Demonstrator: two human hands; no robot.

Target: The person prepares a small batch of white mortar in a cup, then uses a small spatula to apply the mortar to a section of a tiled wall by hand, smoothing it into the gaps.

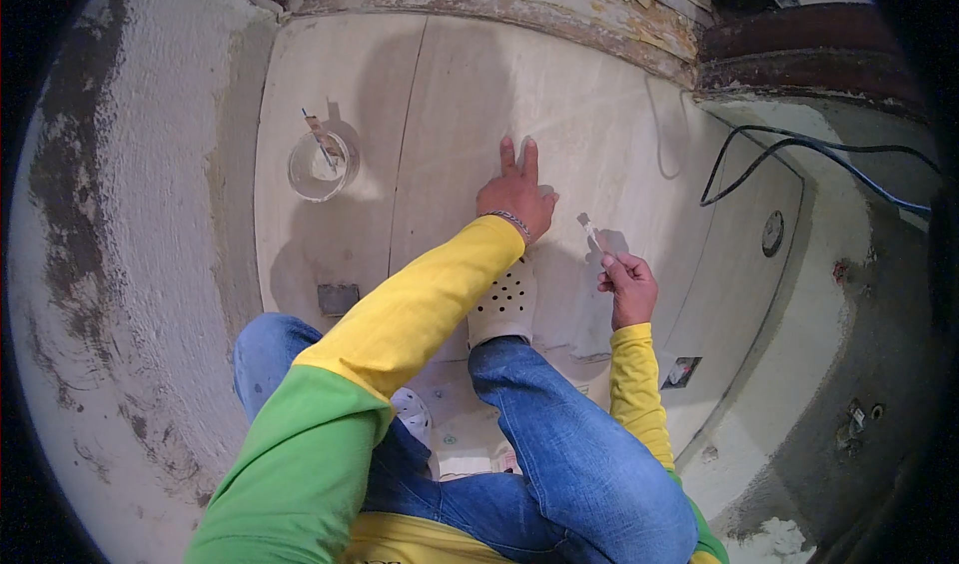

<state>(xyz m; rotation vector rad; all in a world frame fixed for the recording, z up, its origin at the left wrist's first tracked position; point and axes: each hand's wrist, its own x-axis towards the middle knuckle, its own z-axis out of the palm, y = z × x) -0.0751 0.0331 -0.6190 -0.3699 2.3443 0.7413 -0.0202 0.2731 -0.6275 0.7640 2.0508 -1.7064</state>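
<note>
Stretched forward over a pale panel [450,94], my left hand [517,192] rests with two fingers extended on its surface, near a seam. Nothing is held in it. On the right, my right hand [627,282] pinches the handle of a small putty knife [591,230]. Its narrow blade has white material on it and points up and left, towards my left hand. Far left stands a round white bucket [296,176] with whitish residue inside. A stained flat tool [319,132] and a thin blue-tipped stick lean out of it.
My white clog [501,309] is just below my left hand. A black cable [769,142] loops in from the right. The panel has a round cut-out [772,232] and a square cut-out [682,372]; a dark square [338,299] lies left. Rough plastered edges [170,184] border the panel.
</note>
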